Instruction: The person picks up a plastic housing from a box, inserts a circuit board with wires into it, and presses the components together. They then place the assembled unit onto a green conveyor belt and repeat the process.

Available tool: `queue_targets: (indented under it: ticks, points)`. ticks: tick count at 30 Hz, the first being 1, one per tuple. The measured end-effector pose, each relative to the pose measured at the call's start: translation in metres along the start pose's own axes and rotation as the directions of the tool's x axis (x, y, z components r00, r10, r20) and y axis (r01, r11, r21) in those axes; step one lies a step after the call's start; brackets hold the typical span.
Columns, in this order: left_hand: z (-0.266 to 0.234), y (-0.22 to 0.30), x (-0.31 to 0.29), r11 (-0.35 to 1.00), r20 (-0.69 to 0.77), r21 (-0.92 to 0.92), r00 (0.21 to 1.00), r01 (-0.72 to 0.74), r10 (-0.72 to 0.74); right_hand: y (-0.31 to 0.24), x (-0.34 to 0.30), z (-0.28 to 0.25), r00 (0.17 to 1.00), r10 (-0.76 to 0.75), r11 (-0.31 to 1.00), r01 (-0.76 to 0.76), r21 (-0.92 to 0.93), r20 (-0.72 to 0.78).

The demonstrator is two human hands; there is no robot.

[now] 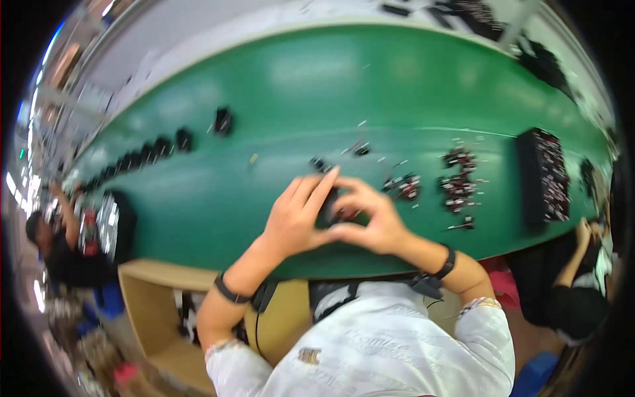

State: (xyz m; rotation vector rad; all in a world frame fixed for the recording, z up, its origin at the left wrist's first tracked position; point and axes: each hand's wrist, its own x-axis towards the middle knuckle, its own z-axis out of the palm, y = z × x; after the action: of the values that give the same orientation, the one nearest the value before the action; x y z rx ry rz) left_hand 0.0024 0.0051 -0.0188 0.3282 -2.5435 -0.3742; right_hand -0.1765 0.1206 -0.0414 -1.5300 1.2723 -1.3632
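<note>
My left hand point(297, 215) and my right hand point(374, 215) meet over the green table point(278, 79), closed round a small black part point(328, 208) with some red at its right side. Fingers cover most of this part, so its exact kind is hidden. A small dark piece point(321, 164) lies just beyond my left fingertips. Slightly farther off is another small black piece point(362, 149) with thin wires. To the right of my right hand sits a small heap of black and red wired components point(405, 187).
A larger pile of wired components point(460, 182) lies farther right, before a black box point(529, 178) full of similar pieces. Black units point(223, 122) form a row toward the far left. One person point(56, 238) is at the left, another point(572, 284) at the right. A wooden box point(142, 284) stands below the table edge.
</note>
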Motion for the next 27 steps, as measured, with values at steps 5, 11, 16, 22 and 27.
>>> queue_targets:
  ticks: [5,11,16,22,27]
  points:
    - [0.000,-0.007,-0.004,0.991,-0.070,-0.125,0.996,0.044,-0.053,0.023,0.006,0.000,0.912,0.250,0.587,-0.410,0.698,0.326]
    - [0.002,-0.011,-0.009,0.979,-0.022,-0.201,0.998,0.046,-0.052,0.033,-0.002,0.005,0.870,0.262,0.384,-0.491,0.782,0.417]
    - [-0.012,-0.015,-0.017,0.987,0.002,-0.141,0.997,0.076,-0.077,0.022,0.011,0.005,0.902,0.286,0.639,-0.432,0.637,0.325]
    - [-0.127,0.002,-0.044,0.907,0.066,0.116,0.908,0.405,-0.414,-0.029,0.111,0.024,0.903,-0.305,0.764,0.421,-0.488,0.302]
    - [-0.195,0.030,-0.124,0.815,-0.154,0.020,0.807,0.579,-0.570,0.038,0.211,0.044,0.955,-0.170,0.580,0.297,-0.758,0.244]
